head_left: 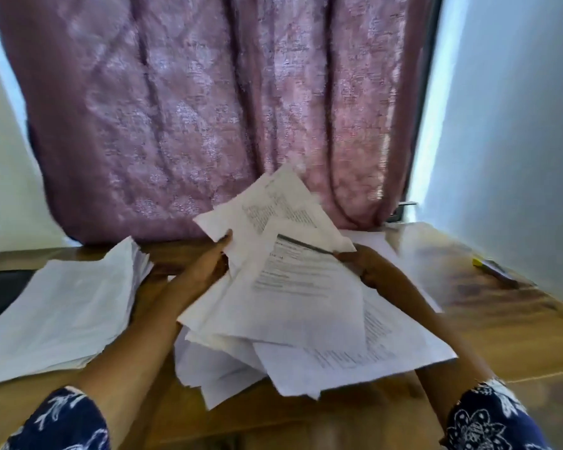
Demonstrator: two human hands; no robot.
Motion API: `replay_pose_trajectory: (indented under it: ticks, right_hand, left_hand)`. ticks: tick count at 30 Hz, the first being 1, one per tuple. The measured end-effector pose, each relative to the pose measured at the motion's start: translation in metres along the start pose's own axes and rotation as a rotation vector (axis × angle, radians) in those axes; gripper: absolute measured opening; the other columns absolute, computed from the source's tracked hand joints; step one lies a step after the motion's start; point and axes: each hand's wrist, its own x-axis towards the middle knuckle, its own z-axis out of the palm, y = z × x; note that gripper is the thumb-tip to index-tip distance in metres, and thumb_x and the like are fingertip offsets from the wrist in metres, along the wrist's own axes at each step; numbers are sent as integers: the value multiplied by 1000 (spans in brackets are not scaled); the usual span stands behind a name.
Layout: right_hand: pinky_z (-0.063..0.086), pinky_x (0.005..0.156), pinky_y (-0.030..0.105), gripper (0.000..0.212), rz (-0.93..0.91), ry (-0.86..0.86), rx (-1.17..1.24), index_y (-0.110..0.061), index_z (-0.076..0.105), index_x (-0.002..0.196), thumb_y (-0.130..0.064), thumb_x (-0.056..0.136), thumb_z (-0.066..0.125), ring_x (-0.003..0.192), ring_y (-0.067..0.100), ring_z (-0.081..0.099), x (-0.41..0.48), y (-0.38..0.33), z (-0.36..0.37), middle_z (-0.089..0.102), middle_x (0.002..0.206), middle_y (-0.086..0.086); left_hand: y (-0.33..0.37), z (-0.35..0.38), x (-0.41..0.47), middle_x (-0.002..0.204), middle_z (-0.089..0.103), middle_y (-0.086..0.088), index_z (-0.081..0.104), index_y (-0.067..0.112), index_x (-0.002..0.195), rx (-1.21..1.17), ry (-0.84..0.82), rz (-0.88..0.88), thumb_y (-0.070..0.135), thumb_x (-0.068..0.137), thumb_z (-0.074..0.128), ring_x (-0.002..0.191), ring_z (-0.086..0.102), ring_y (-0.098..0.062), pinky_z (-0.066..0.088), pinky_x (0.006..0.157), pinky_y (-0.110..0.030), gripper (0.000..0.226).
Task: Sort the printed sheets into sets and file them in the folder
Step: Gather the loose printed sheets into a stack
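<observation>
sheets (301, 280) fanned above a loose pile (228, 362) on the surface (501, 336)
left grip (208, 264) pinches the fan's left edge, right grip (368, 267) curls round its right edge; a neater stack (62, 306) lies to the left, a pen (493, 271) far right.

- 2 forearms reach forward, bare below blue patterned sleeves (488, 417).
- Left hand (208, 266) grips the printed sheets (306, 287) — thumb on top.
- Right hand (369, 267) pinches their right edge.

Left: stack of sheets (62, 306) on the tabletop (501, 319).
Centre: loose sheets (306, 319), before the curtain (208, 108).
Right: pen (494, 271), near the wall (517, 125).
</observation>
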Motion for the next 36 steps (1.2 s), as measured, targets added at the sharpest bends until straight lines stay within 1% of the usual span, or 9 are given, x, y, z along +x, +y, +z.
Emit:
replay_pose_trajectory:
  ticks: [5,8,10,13,18,22,27,32,36]
  right_hand:
    - [44,100,55,44,50,-158,-116,-5,61,120,-10,78,75,109,37,60,32,28,59,65,117,18]
    - [49,95,50,39,18,-213,-97,-3,63,116,-4,79,72,103,35,63,38,33,85,65,117,20]
    - [57,78,34,25,-4,-227,-121,-9,63,106,-6,82,70,90,27,65,41,30,95,67,110,15]
    - [55,59,27,24,14,-212,-85,-12,57,105,-8,84,69,82,19,63,50,32,93,64,102,8]
    - [56,83,43,41,42,-257,-132,-10,55,115,-1,78,72,99,28,63,57,47,91,63,115,13]
    - [51,94,44,87,-76,-183,-285,-11,51,124,-35,51,92,110,29,58,60,46,96,58,123,9]
    - [57,83,45,83,-83,-83,-237,-17,54,120,-30,44,88,102,31,64,68,44,73,62,116,10]
    - [50,66,32,54,-77,0,-252,-12,49,126,-3,78,73,104,31,57,64,34,48,57,118,14]
    - [47,60,27,77,-83,-23,-253,-7,49,129,-14,57,76,105,31,57,63,31,35,57,121,18]
  left_hand:
    - [-18,-52,-47,113,68,-13,61,2,118,-23,310,29,3,87,66,98,66,-29,53,71,-33,32]
    - [-28,-77,-50,117,68,-12,63,7,119,-67,374,74,0,78,73,101,67,-30,55,77,-37,43]
    - [-29,-84,-49,115,69,-10,62,6,122,-65,419,120,-4,81,68,98,68,-22,54,77,-31,43]
    - [-28,-87,-42,124,63,-12,59,0,124,-57,540,205,-3,85,64,100,64,-18,50,85,-26,39]
    - [-33,-91,-36,115,67,4,64,28,103,-88,550,358,-7,80,70,114,59,-25,42,104,-44,42]
    - [-33,-94,-42,113,70,0,62,16,120,-82,607,330,12,66,86,108,65,-22,49,98,-44,59]
    - [-26,-95,-51,102,69,10,63,25,106,36,704,390,16,74,82,96,64,-10,53,87,-31,38]
    - [-14,-97,-56,111,64,3,59,14,119,-65,777,390,12,85,72,100,60,-12,48,89,-25,36]
    - [-11,-104,-56,107,63,6,59,18,116,-97,776,327,12,89,68,105,59,-15,47,96,-31,29]
